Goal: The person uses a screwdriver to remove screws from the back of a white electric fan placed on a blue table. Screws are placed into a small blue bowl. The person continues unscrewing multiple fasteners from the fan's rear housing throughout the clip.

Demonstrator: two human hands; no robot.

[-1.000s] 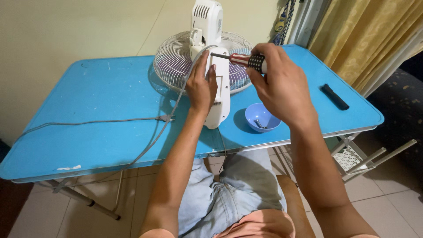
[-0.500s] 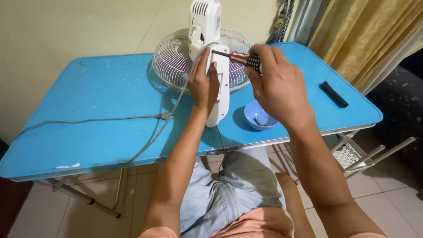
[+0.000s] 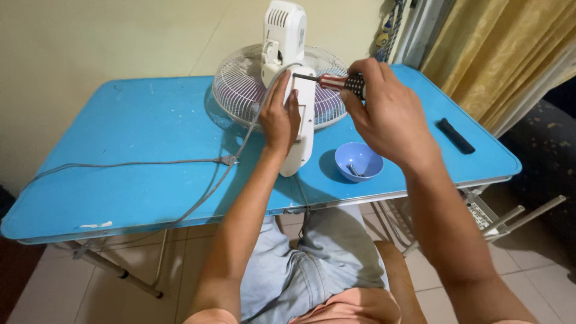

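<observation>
1. Nearest the viewer: the seated person's lap in pale denim, both forearms reaching forward over the near edge of the blue folding table (image 3: 120, 198).
2. Small blue bowl (image 3: 359, 161), near the near edge and right of centre, holds a few small dark pieces, probably screws.
3. Grey power cord (image 3: 150, 163) runs from the left edge across the surface toward the fan.
4. Left hand (image 3: 278, 117): fingers extended and pressed flat along the white fan base (image 3: 302, 129), steadying it; the base's long axis runs away from the viewer.
5. Right hand (image 3: 387, 114): fingers closed around the handle of the red-and-black screwdriver (image 3: 336, 81). The shaft lies roughly level, pointing left, with its tip at the upper right side of the base, just beyond the left fingertips. The right hand is the one on the tool.
6. Black bar-shaped object (image 3: 455, 135) lies near the right edge.
7. Farthest: the wire fan guard (image 3: 240, 90) and white motor housing (image 3: 284, 27), near the far edge.
</observation>
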